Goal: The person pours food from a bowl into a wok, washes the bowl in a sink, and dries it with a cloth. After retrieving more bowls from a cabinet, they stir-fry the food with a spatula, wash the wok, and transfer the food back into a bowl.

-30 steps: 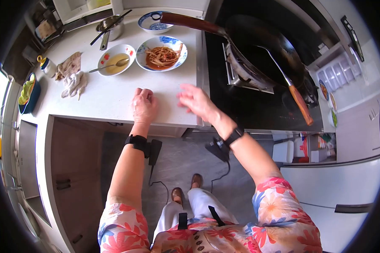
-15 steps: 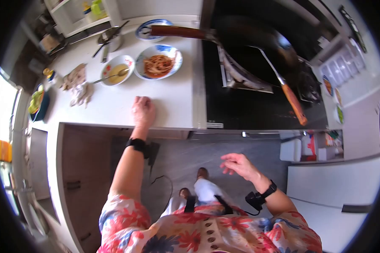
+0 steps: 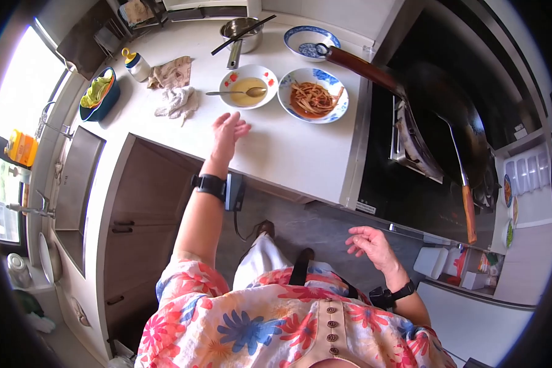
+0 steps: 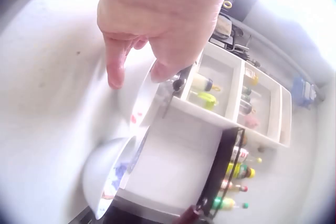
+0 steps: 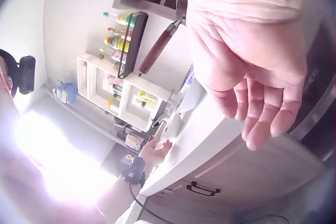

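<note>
I find the left hand [image 3: 229, 130] extended over the white countertop [image 3: 288, 153], fingers straight and slightly spread, holding nothing. Directly ahead of its fingertips, near but not touching, sits the small bowl of yellowish liquid [image 3: 248, 86] with a metal spoon [image 3: 234, 93] resting in it. The spoon's long axis runs across the hand's line of reach, handle end pointing toward the sink side, bowl end in the liquid. Just beside that bowl, on the stove side, stands the blue-rimmed plate of shredded food in sauce [image 3: 313, 95].

The right hand [image 3: 370, 244] hangs below counter level, well apart from the counter items, fingers loosely curled around nothing. The left hand is plainly the nearer one to the bowl.

The left wrist view shows fingers [image 4: 116, 66] just above the countertop beside a bowl rim [image 4: 140, 100]; I judge no contact, though the blur there leaves it uncertain.

A wok [image 3: 448, 116] sits on the stove, and a crumpled cloth [image 3: 176, 101] lies left of the hand.
</note>
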Demonstrator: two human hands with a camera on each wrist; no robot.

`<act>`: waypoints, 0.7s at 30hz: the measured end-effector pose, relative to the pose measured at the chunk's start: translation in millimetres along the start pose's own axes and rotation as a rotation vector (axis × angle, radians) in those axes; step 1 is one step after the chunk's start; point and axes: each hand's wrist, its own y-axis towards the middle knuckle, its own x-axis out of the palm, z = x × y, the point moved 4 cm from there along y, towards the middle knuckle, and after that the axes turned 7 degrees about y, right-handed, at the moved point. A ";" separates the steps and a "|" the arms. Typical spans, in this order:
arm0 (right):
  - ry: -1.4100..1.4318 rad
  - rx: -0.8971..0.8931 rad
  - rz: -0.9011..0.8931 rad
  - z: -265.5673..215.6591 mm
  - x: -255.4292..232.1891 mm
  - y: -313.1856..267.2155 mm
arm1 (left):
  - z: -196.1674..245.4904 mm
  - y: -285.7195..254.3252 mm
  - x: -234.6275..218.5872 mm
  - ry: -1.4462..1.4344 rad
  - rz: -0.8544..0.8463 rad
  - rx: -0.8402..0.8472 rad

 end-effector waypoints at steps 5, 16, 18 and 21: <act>0.016 0.005 0.000 -26.5 34.7 27.4 | 16.5 42.9 -4.1 -0.023 -0.165 -0.094; -0.006 -0.011 0.031 -56.1 71.7 57.0 | 26.6 57.3 -7.6 0.145 -0.092 -0.101; -0.041 -0.031 0.016 -65.2 77.1 61.6 | 27.3 51.6 -12.8 0.138 -0.097 -0.116; -0.055 -0.059 -0.019 -78.4 85.1 68.3 | 25.5 45.6 -25.5 0.095 -0.176 -0.114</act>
